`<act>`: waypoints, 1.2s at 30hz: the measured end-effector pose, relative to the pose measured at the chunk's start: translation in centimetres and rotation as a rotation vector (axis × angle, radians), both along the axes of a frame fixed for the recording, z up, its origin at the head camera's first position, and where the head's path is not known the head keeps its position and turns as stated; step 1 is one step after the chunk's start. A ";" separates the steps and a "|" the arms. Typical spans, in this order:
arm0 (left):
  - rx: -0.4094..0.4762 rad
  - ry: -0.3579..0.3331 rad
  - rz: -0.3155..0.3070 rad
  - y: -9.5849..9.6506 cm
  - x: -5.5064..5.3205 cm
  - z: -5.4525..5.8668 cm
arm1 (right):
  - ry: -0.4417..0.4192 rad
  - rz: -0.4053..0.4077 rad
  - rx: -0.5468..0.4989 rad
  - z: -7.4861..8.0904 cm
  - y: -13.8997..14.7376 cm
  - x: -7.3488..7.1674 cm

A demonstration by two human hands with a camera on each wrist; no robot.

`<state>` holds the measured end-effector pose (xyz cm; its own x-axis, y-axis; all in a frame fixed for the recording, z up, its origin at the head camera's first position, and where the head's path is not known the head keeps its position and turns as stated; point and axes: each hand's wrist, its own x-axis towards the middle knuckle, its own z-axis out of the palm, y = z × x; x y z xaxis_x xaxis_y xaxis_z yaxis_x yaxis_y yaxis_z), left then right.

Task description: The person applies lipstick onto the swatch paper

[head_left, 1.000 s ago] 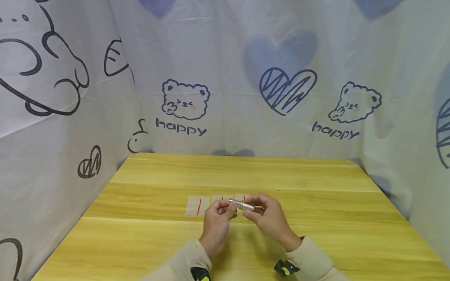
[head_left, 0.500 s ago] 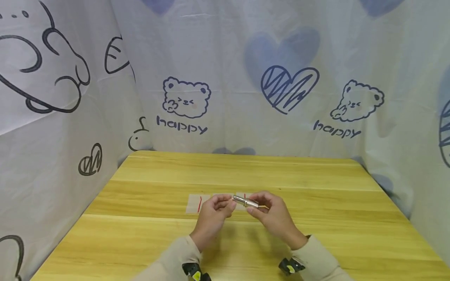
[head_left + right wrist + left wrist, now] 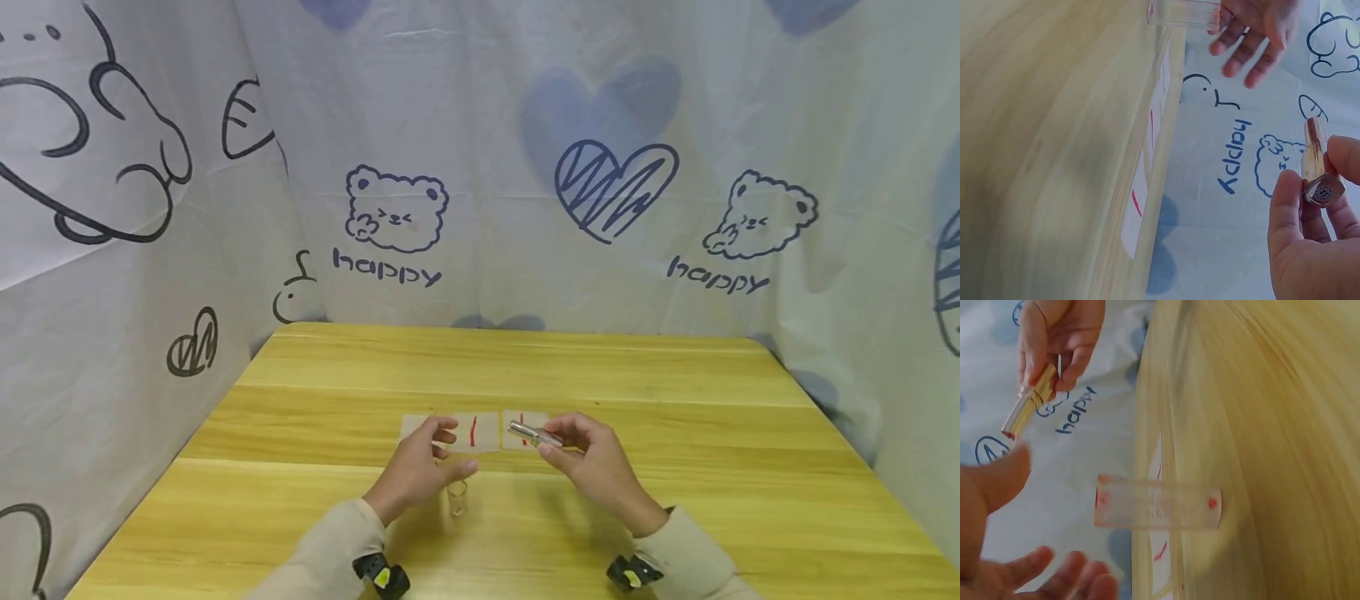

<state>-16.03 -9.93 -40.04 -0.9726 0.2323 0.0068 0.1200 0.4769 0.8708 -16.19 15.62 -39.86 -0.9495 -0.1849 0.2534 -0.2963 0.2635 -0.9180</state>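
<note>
My right hand [image 3: 600, 467] pinches a lipstick [image 3: 527, 432], a shiny silver and gold tube with its cap off, above the paper pieces. Thumb and fingertips grip its base, and the narrower inner tube tilts up toward the left. In the right wrist view a round label shows on the bottom of the lipstick [image 3: 1316, 150]. A clear cap [image 3: 457, 500] with red smears stands upright on the table. My left hand [image 3: 415, 471] is beside it, fingers spread and holding nothing. The left wrist view shows the cap [image 3: 1159, 503] apart from the left fingers.
Three pale paper pieces lie in a row on the wooden table [image 3: 337, 500]: a left one [image 3: 412, 427] partly hidden by the left hand, a middle one [image 3: 486, 435] and a right one [image 3: 512, 440]. Red strokes mark them. A printed curtain [image 3: 495, 275] surrounds the table.
My left hand has moved away from the lipstick toward the left and opened. The clear cap now shows on the table beside it. The right hand has shifted slightly right with the lipstick.
</note>
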 end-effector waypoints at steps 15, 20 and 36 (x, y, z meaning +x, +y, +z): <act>-0.260 0.072 -0.225 -0.7 -0.2 -1.6 | -0.019 -0.010 0.011 0.2 0.1 0.2; -0.259 0.088 -0.241 -0.7 -0.3 -2.1 | -0.022 -0.012 0.008 0.2 0.1 0.2; -0.201 0.158 -0.217 0.1 -0.9 0.3 | -0.004 0.053 0.001 0.9 -0.2 0.0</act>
<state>-16.97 -9.88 -39.77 -0.8908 0.4459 0.0870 0.3638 0.5856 0.7244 -16.23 15.46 -38.91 -0.9394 -0.2353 0.2494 -0.3062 0.2486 -0.9189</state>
